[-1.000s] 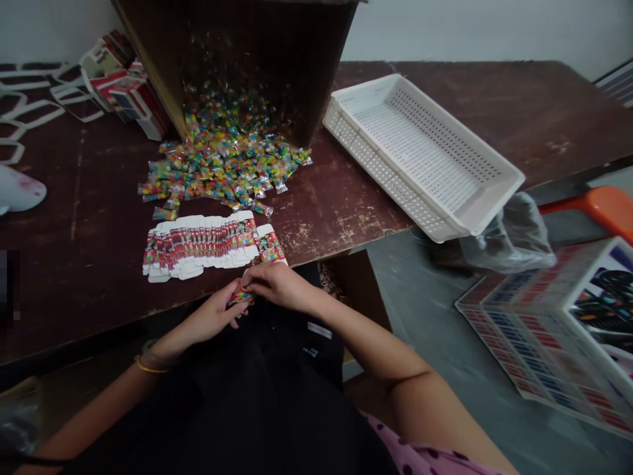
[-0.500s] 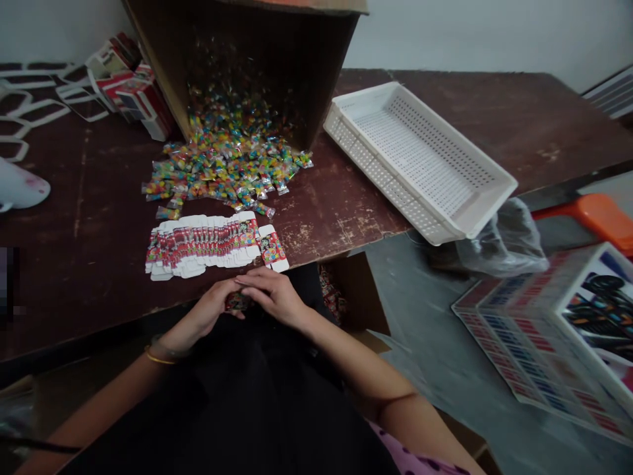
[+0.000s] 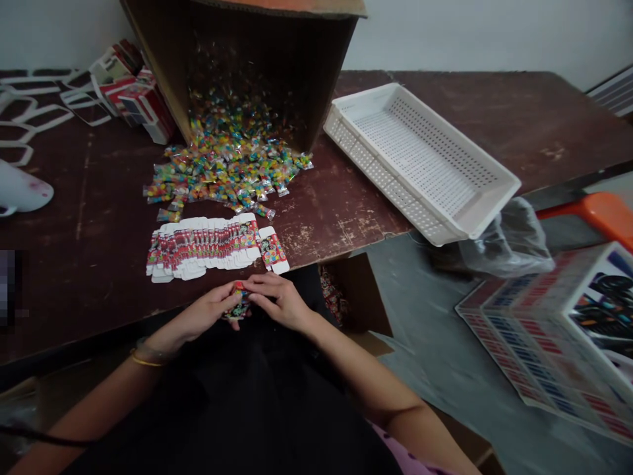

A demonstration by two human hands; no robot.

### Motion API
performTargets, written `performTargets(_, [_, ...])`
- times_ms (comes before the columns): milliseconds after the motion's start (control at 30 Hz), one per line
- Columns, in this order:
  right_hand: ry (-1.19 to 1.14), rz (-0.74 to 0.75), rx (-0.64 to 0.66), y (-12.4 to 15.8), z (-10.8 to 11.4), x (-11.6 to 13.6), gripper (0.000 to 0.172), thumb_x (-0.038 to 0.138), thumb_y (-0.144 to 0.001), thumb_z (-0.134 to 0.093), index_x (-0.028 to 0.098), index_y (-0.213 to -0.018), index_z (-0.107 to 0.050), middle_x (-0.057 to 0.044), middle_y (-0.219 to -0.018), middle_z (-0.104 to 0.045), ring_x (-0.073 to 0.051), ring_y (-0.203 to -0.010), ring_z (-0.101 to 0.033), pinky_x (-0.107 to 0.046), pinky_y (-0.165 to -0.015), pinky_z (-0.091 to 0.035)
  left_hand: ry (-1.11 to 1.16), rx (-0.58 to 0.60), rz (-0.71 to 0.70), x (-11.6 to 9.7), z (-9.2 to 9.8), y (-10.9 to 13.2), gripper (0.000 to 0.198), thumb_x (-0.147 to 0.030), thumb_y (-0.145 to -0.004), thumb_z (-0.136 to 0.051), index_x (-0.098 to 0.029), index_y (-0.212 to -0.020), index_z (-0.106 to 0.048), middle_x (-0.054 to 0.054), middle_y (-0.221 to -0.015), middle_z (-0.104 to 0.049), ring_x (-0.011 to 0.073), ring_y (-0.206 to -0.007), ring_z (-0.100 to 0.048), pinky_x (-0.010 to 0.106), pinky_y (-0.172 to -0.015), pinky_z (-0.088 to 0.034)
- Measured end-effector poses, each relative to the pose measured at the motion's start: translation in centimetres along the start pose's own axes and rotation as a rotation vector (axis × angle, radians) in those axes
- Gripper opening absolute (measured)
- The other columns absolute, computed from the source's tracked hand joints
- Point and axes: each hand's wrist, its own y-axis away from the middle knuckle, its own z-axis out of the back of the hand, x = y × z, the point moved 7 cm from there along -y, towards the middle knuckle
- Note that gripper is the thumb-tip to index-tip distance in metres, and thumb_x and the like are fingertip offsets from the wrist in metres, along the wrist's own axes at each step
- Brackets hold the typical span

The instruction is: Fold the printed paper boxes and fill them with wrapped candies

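Observation:
My left hand and my right hand meet at the table's front edge, both pinching a small printed carton between their fingertips. Just beyond them lies a fanned row of flat printed carton blanks on the dark wooden table. Farther back a heap of colourful wrapped candies spills out of a big tipped cardboard box.
A white perforated plastic tray overhangs the table's right edge. More folded cartons lie at the back left. A printed display box, a crumpled plastic bag and an orange stool stand to the right.
Both hands stayed together on the small carton, dipping slightly toward my lap and coming back up to the table edge; the carton shows more between the fingers now.

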Motion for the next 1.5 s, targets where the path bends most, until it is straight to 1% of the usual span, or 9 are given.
performTargets(167, [0.058,-0.165,-0.060,3.7,6.3,0.5,0.024,0.031,-0.094,-0.055,0.024,-0.110,-0.072,-0.007,-0.106,-0.072,-0.019,-0.099,-0.065,-0.035,-0.090,-0.051,0.080,0.093,0.054,0.2,-2.4,-1.1,0.049,-0.049,-0.088,-0.057,-0.023,-0.130,-0.057,0.013,-0.124,-0.062,0.0282,-0.111,-0.059,0.038,-0.077,-0.058])
performTargets(300, [0.424,-0.168,0.037,3.6,10.2,-0.5,0.029,0.035,-0.088,-0.065,0.023,-0.114,-0.071,-0.011,-0.122,-0.066,-0.025,-0.112,-0.058,-0.045,-0.099,-0.045,-0.017,-0.123,0.007,-0.9,-0.1,-2.4,0.048,-0.052,-0.084,-0.062,-0.020,-0.119,-0.064,0.013,-0.116,-0.063,0.0265,-0.101,-0.062,0.035,-0.072,-0.057])
performTargets(400, [0.568,-0.012,0.149,1.0,8.7,-2.8,0.049,0.028,-0.083,-0.071,0.021,-0.130,-0.060,-0.013,-0.138,-0.055,-0.030,-0.127,-0.046,-0.051,-0.105,-0.037,0.020,-0.207,0.010,-1.1,1.6,-2.9,0.048,-0.053,-0.083,-0.063,-0.016,-0.114,-0.063,0.010,-0.102,-0.066,0.0203,-0.080,-0.066,0.030,-0.064,-0.054])
performTargets(533, [0.509,0.065,0.160,-0.8,6.6,-4.8,0.024,0.022,-0.093,-0.056,0.020,-0.113,-0.070,-0.011,-0.120,-0.068,-0.024,-0.114,-0.058,-0.043,-0.099,-0.044,0.077,-0.166,0.045,-0.7,1.7,-2.9,0.043,-0.048,-0.084,-0.065,-0.015,-0.112,-0.064,0.011,-0.099,-0.069,0.0209,-0.082,-0.067,0.032,-0.069,-0.054])
performTargets(733, [0.291,0.194,0.075,2.4,2.9,-0.8,0.023,0.035,-0.094,-0.056,0.026,-0.110,-0.070,-0.006,-0.109,-0.072,-0.020,-0.109,-0.059,-0.038,-0.097,-0.043,0.420,-0.088,0.030,-0.4,-0.6,-3.9,0.042,-0.041,-0.084,-0.065,-0.017,-0.118,-0.062,0.011,-0.110,-0.072,0.0251,-0.102,-0.067,0.037,-0.087,-0.052])
performTargets(933, [0.308,0.045,-0.103,0.7,3.1,-0.7,0.023,0.034,-0.089,-0.064,0.026,-0.110,-0.070,-0.008,-0.124,-0.063,-0.024,-0.119,-0.048,-0.045,-0.103,-0.036,0.163,-0.183,0.040,-0.1,-1.9,-3.9,0.021,-0.025,-0.068,-0.075,-0.016,-0.081,-0.061,0.000,-0.062,-0.068,0.0158,-0.058,-0.064,0.029,-0.062,-0.051])
performTargets(1100, [0.075,-0.057,0.047,-0.2,2.7,-0.9,0.014,0.031,-0.083,-0.071,0.020,-0.093,-0.073,-0.009,-0.133,-0.056,-0.022,-0.125,-0.046,-0.042,-0.107,-0.035,0.025,-0.126,0.001,-0.7,-3.2,-2.9,0.019,-0.021,-0.068,-0.071,-0.018,-0.080,-0.057,-0.004,-0.055,-0.062,0.0120,-0.050,-0.056,0.024,-0.054,-0.043])
performTargets(1267, [-0.093,-0.028,0.319,0.1,2.4,0.6,0.010,0.026,-0.086,-0.068,0.018,-0.086,-0.073,-0.008,-0.136,-0.051,-0.020,-0.127,-0.046,-0.036,-0.108,-0.034,-0.090,0.189,0.007,-1.1,-4.2,-2.3,0.019,-0.029,-0.071,-0.072,-0.015,-0.084,-0.066,0.006,-0.080,-0.072,0.0208,-0.073,-0.067,0.031,-0.068,-0.051])
performTargets(1500, [-0.127,-0.236,-0.038,2.0,2.8,-0.7,0.016,0.029,-0.091,-0.057,0.018,-0.101,-0.063,-0.003,-0.092,-0.064,-0.015,-0.084,-0.059,-0.028,-0.082,-0.047,-0.242,-0.330,-0.169,0.1,-1.0,-2.4,0.025,-0.039,-0.077,-0.069,-0.017,-0.087,-0.063,0.000,-0.070,-0.066,0.0178,-0.062,-0.063,0.026,-0.058,-0.049])
